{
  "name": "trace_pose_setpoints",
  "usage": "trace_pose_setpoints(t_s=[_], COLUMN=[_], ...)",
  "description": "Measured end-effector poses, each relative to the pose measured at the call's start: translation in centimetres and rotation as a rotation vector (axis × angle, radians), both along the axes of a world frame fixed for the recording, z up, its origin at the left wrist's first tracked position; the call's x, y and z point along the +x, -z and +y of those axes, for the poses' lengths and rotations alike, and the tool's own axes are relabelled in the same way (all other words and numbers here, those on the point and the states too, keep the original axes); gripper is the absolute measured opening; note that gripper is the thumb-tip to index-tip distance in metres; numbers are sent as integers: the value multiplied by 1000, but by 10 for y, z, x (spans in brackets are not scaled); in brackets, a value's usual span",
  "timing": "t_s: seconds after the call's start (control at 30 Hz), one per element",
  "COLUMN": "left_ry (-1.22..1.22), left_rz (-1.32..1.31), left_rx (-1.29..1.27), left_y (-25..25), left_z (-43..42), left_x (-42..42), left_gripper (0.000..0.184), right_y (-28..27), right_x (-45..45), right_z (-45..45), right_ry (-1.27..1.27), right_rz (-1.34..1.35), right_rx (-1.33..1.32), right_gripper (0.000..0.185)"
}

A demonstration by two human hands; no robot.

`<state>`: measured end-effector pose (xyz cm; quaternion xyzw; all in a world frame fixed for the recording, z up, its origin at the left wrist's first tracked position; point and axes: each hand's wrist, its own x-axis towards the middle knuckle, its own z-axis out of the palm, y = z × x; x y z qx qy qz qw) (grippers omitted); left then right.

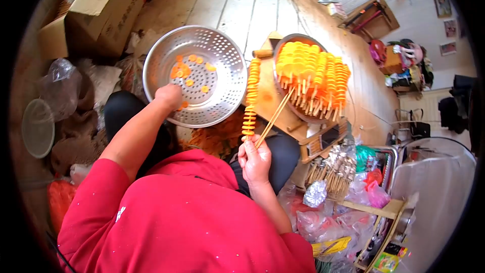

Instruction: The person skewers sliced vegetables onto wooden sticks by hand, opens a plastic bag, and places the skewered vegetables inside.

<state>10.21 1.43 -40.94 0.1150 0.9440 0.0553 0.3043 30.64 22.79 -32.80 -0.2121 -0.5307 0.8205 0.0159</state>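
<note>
My left hand point(170, 96) reaches into a perforated metal colander point(230, 88), near its lower left side; its fingers are hidden from view. Several round orange slices, which look like carrot point(189, 82), lie on the colander's bottom. My right hand point(255, 161) is closed in a pinch over my lap. It grips a skewer of carrot slices point(252, 88), threaded close along most of its length and looser near the hand. A few bare bamboo sticks point(275, 116) are held in the same hand, slanting up to the right.
A round metal basin point(277, 73) holds many filled skewers point(313, 71) on a wooden stool point(268, 102). Lower right are bundled sticks point(337, 172), plastic bags point(328, 225) and a wooden rack point(371, 210). A cardboard box point(103, 17) stands upper left, above a translucent lid-like disc point(38, 128).
</note>
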Motion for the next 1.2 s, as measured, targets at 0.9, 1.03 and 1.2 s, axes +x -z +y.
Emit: trace_pose_setpoints(t_s=[0.9, 1.03, 1.2], left_ry=[179, 180, 231], left_rz=[-114, -131, -67], left_rx=[119, 115, 103], left_y=[31, 33, 45], left_z=[17, 16, 12], left_x=[-3, -4, -10], left_gripper=[23, 22, 18], right_y=[-72, -74, -60], right_x=[-91, -79, -52], right_z=[143, 128, 70], right_ry=[517, 606, 466], right_rz=[-107, -63, 24], right_rx=[404, 385, 503], right_gripper=[23, 24, 30])
